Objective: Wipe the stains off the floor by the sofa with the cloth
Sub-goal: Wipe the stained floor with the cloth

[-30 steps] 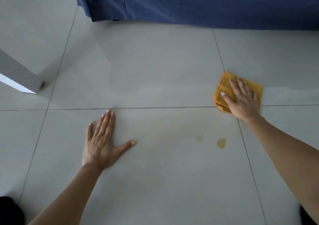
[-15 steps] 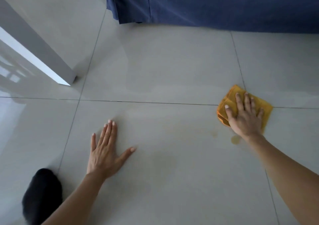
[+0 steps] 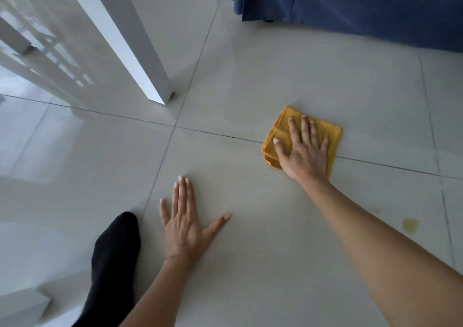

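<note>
A folded orange cloth [image 3: 279, 132] lies on the pale floor tiles, across a grout line. My right hand [image 3: 304, 151] presses flat on it with the fingers spread, covering most of it. My left hand [image 3: 186, 222] rests flat on the bare tile nearer to me, fingers apart, holding nothing. A yellowish stain [image 3: 410, 225] sits on the tile to the right of my right forearm, apart from the cloth, with a fainter spot [image 3: 375, 210] just above and to its left. The dark blue sofa cover [image 3: 363, 5] hangs down to the floor at the top right.
A white furniture leg [image 3: 140, 58] stands on the floor at the upper left, with a second white leg [image 3: 15, 38] behind it. My foot in a black sock [image 3: 112, 264] lies left of my left arm. A white block [image 3: 22, 306] sits at the bottom left corner.
My right hand has slid the cloth leftward and away from the yellow stain, which now lies uncovered beside my forearm. The view has swung left, showing more of the white legs and my foot.
</note>
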The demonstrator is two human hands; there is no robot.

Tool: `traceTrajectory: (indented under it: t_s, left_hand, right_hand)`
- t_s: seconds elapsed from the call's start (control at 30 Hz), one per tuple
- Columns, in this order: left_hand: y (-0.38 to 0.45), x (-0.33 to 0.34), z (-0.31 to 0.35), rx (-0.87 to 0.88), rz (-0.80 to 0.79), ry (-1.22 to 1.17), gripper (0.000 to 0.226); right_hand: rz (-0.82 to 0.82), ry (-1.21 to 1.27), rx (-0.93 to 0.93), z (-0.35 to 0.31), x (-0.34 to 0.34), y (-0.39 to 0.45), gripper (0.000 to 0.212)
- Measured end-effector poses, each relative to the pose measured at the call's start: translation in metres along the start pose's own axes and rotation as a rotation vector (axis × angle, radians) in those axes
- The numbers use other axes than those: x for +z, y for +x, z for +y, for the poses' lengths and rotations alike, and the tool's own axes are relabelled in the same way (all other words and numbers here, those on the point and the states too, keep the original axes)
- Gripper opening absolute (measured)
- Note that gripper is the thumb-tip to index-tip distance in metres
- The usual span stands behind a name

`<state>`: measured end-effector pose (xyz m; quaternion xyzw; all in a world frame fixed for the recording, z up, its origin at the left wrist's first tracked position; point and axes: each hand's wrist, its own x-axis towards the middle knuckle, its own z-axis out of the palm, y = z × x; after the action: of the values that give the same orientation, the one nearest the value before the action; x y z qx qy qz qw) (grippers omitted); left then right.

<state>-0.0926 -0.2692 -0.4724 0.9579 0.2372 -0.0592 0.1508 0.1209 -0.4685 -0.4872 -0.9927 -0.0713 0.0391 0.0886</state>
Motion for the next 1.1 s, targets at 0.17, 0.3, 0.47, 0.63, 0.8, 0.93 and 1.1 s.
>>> traceTrajectory:
  t_s: [0.17,0.3,0.47,0.63,0.8,0.93,1.1]
  left_hand:
    - [0.002,0.0,0.0,-0.015,-0.005,-0.011,0.118]
    - [0.002,-0.001,0.0,-0.018,-0.006,0.001,0.118]
    - [0.003,0.0,-0.001,-0.013,0.005,0.008,0.118]
    - [0.004,0.0,0.0,0.01,0.014,0.038,0.117]
    - [0.004,0.004,-0.001,0.044,0.026,0.049,0.114]
    - [0.002,0.005,-0.001,0.098,0.033,0.031,0.106]
    - [-0.006,0.014,0.04,0.311,-0.038,0.024,0.095]
  right_hand:
    - [-0.026,0.033,-0.111,-0.066,0.012,0.007,0.072]
    - [-0.061,0.052,-0.252,-0.11,0.018,-0.004,0.074]
    - [-0.116,0.03,-0.414,-0.126,0.022,-0.036,0.074]
    - [-0.118,0.017,-0.527,-0.107,0.022,-0.055,0.073]
    - [-0.1,0.014,-0.434,-0.061,0.015,-0.058,0.073]
    - [-0.077,-0.003,-0.325,-0.018,0.005,-0.054,0.076]
    - [-0.028,-0.019,-0.176,0.05,-0.007,-0.051,0.08]
